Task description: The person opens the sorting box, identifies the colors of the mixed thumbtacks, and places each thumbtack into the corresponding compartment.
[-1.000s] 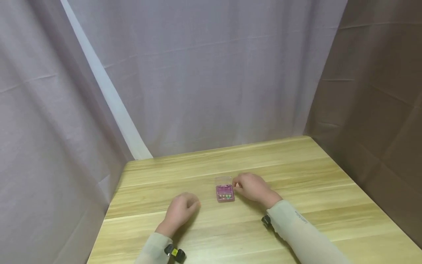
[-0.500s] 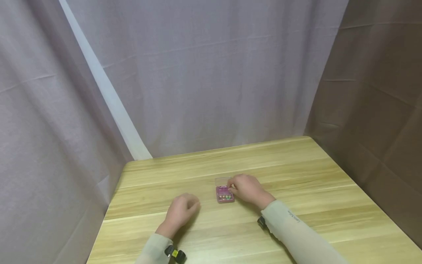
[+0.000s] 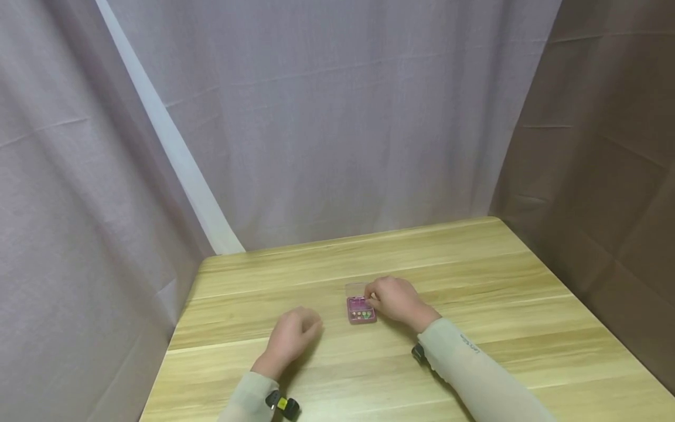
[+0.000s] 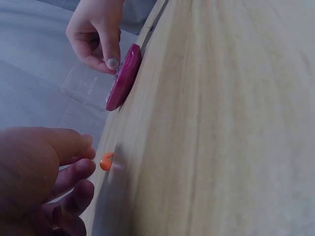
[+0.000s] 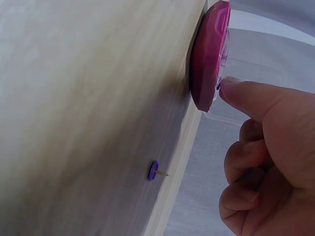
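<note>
A small pink case (image 3: 362, 321) lies on the table with its clear lid (image 4: 88, 91) flipped back. Several tiny coloured pieces sit in its near compartments. Over the case's right side, my right hand (image 3: 398, 300) pinches a dark purple tack, mostly hidden, between thumb and forefinger. Its thumb (image 5: 241, 93) is right at the compartments, and the other fingers are curled. To the left, my left hand (image 3: 291, 335) rests relaxed with fingers loosely bent and nothing held. Just beyond its fingertips lies an orange push pin (image 4: 106, 162).
A purple thumbtack (image 5: 153, 170) lies point up on the wooden table (image 3: 448, 375), nearer my right hand. Grey curtains (image 3: 337, 129) hang behind and to the left, a brown one (image 3: 596, 176) on the right. Both wrists wear small black cameras.
My right hand has moved left from the table beside the case to over its compartments, and in the last half second has stayed there. My left hand has hardly moved.
</note>
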`<state>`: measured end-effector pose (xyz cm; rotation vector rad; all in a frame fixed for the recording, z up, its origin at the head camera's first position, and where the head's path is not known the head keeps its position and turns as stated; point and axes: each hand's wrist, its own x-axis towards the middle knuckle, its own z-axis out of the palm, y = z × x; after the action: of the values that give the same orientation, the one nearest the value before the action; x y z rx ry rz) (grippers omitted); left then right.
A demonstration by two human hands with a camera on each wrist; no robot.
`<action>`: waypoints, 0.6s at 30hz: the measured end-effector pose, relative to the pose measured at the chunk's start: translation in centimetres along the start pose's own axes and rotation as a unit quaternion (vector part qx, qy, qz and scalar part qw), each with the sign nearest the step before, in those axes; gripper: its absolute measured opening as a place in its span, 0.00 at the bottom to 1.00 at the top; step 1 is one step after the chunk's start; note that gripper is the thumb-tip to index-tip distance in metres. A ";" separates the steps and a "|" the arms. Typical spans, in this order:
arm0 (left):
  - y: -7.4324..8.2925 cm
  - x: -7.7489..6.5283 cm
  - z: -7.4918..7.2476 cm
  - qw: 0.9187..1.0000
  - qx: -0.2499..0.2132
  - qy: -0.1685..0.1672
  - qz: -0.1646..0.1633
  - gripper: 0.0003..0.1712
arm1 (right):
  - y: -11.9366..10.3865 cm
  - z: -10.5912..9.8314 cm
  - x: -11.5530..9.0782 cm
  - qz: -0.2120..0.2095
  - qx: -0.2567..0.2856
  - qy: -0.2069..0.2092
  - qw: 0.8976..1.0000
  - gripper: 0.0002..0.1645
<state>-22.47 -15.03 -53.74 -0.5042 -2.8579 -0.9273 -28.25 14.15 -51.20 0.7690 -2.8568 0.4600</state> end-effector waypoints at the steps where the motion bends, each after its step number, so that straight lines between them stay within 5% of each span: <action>1: 0.0 0.0 0.0 1.000 0.001 0.000 0.000 0.15 | 0.0 0.0 0.0 0.000 0.000 -0.001 1.000 0.04; 18: -0.2 -0.4 0.3 1.000 0.007 0.006 0.005 0.11 | 1.4 -0.6 -0.8 0.022 0.006 0.002 1.000 0.05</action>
<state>-22.19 -15.09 -54.16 -0.5096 -2.8466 -0.9056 -28.29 15.85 -51.15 0.7084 -2.8743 0.4829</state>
